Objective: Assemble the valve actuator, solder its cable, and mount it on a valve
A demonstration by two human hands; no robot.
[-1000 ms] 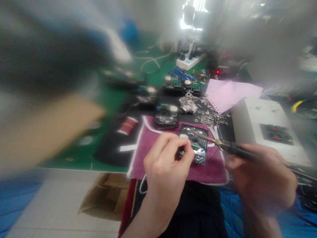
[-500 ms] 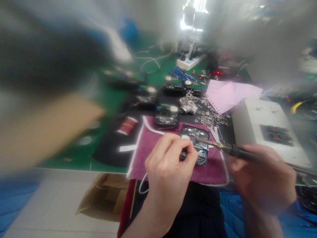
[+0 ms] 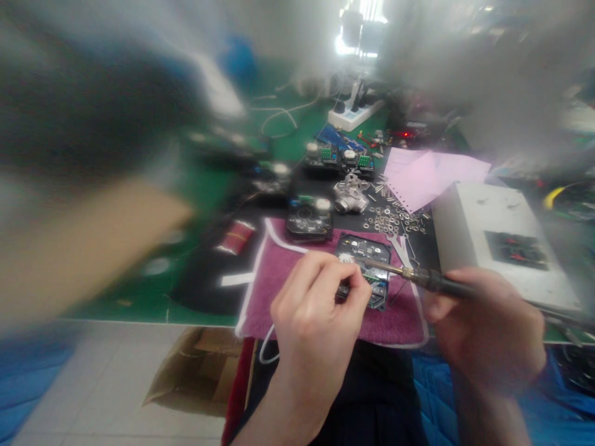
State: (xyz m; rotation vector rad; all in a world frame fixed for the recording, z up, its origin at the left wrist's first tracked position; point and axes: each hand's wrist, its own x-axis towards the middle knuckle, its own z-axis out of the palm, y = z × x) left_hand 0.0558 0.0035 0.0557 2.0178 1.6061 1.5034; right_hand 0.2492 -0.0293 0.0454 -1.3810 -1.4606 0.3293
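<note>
The right hand [image 3: 488, 331] is gripping the soldering iron [image 3: 432, 280], its tip now sitting nearer the left hand [image 3: 316, 310] than a second ago; both seem to be working one spot on the circuit board [image 3: 370, 249] lying on the purple towel [image 3: 395, 325]. Left fingertips are pinching together, on what I cannot tell.

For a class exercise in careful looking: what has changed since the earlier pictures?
The soldering iron has moved its tip nearer the person over the circuit board, closing on the left hand. Nothing was visibly taken or released: the right hand keeps the iron; the left stays pinched.
</note>
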